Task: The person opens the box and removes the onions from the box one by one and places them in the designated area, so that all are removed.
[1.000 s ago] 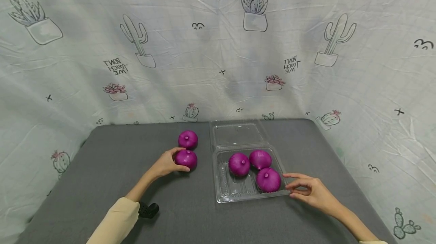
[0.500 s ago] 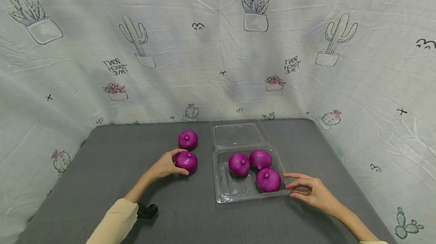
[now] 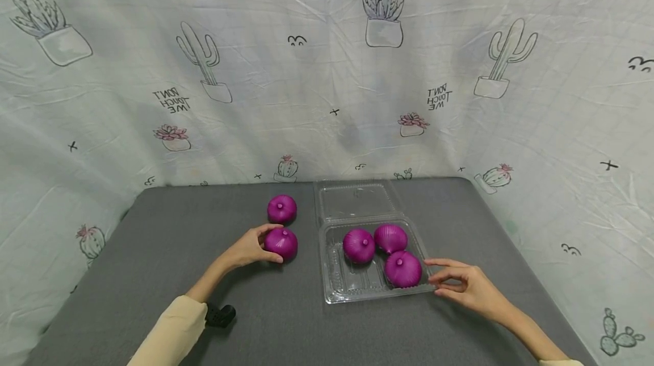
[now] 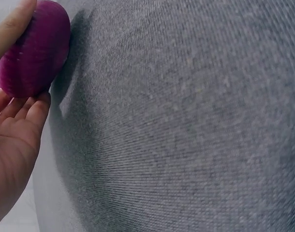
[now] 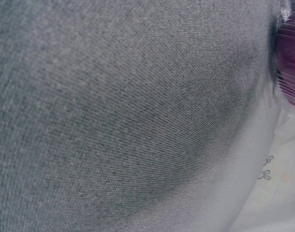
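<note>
My left hand [image 3: 250, 247] holds a red onion [image 3: 283, 244] on the left half of the table, fingers behind it and thumb in front. The left wrist view shows the same onion [image 4: 36, 50] between thumb and fingers, close over the cloth. Just behind it lies a second red onion [image 3: 282, 209]. To the right, a clear plastic clamshell box [image 3: 334, 295] stands with its lid folded back, and three red onions [image 3: 359, 246] sit inside. Fingertips of my right hand [image 3: 467, 286] rest at the box's front right corner, fingers fairly straight. That hand is out of the right wrist view.
Grey cloth covers the table [image 3: 286, 326]. A small black object [image 3: 221, 316] shows by my left sleeve. Behind the table and along both sides hangs a pale curtain [image 3: 317, 71] printed with cactus drawings. The box's lid [image 3: 357, 200] lies flat toward the back edge.
The held onion has shifted slightly toward me, away from the onion behind it, and its stem end has tipped a little. My right hand and the box keep their place.
</note>
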`<state>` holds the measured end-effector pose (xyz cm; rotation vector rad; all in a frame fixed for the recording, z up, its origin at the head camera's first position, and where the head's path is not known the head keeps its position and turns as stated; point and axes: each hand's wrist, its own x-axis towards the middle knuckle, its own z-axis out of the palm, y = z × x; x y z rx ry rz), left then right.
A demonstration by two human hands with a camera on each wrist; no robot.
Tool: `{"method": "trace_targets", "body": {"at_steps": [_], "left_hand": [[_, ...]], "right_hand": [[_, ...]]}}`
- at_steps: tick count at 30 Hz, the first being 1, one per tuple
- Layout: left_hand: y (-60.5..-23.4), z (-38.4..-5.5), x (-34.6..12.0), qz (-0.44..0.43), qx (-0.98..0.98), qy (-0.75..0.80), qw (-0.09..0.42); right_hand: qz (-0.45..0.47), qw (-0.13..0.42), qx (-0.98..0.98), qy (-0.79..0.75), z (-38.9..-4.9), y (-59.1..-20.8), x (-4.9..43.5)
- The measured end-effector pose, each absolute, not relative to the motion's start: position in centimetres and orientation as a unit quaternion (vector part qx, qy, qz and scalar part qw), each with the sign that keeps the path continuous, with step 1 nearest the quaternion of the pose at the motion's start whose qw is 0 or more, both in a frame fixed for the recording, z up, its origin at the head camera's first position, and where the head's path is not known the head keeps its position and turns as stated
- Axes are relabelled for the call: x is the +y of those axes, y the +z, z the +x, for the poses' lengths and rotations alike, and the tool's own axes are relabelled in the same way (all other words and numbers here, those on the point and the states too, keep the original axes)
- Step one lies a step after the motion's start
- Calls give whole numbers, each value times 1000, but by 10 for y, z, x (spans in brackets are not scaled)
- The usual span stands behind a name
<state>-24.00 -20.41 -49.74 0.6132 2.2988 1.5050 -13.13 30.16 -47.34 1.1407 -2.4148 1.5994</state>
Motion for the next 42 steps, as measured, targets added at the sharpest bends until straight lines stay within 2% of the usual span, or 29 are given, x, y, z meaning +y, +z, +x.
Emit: {"method": "trace_targets", "body": {"at_steps": [17,26,30,34,38,42], "left_hand": [[-499,-243,-207,227,759,584,178],[-496,-231,-230,218,742,622,126],[-490,-224,-239,242,725,640,80],[-480,-215,-229,275,701,656,49],[-470,-203,-209,298,681,667,49],[-468,-193,-187,319,669,668,72]], "right_hand": [[356,12,-784,508,-130,-471,305],[356,15,-789,501,-130,-477,304],[351,13,-794,496,-131,-478,300],[348,13,-797,493,-130,-476,299],[348,10,-796,495,-129,-476,301],[350,14,-798,490,-130,-477,302]]}}
